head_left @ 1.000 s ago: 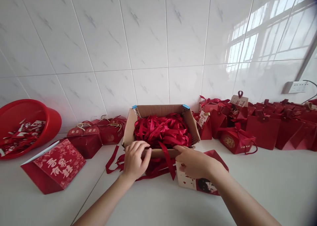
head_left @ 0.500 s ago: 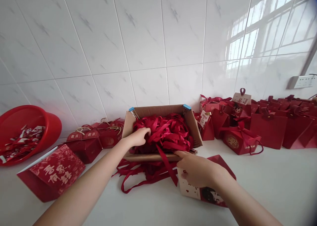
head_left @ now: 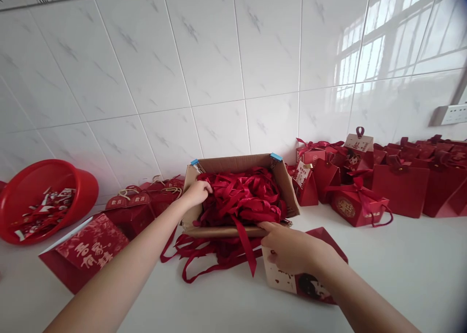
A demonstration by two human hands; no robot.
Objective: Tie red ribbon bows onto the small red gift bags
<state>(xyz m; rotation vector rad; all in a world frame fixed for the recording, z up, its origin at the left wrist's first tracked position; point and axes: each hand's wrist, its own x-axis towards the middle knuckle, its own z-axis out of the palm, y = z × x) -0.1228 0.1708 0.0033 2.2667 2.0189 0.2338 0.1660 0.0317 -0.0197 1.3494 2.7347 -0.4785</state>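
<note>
An open cardboard box (head_left: 190, 220) against the wall is heaped with glossy red ribbons (head_left: 251, 194). My left hand (head_left: 197, 193) is at the heap's left side with its fingers curled in, apparently pinching a ribbon; the fingertips are partly hidden. At the front rim, my right hand (head_left: 292, 248) has its index finger laid over the edge and its other fingers curled below, gripping the rim. Beneath that hand a cream and red gift box (head_left: 280, 279) with a cartoon figure lies on the table. More ribbon (head_left: 219, 260) trails out in front of the cardboard box.
On the left are a red plastic basin (head_left: 85, 189) with wrapped sweets, a red gift bag (head_left: 87, 250) and small red boxes (head_left: 129, 213). Rows of red gift boxes (head_left: 399, 189) line the right side. Blue-topped clips (head_left: 276, 157) grip the cardboard box's corners.
My left hand has moved left across the ribbons, toward the box's left wall. A strip of ribbon now shows below my left forearm. My right hand stays in place; the view has shifted slightly.
</note>
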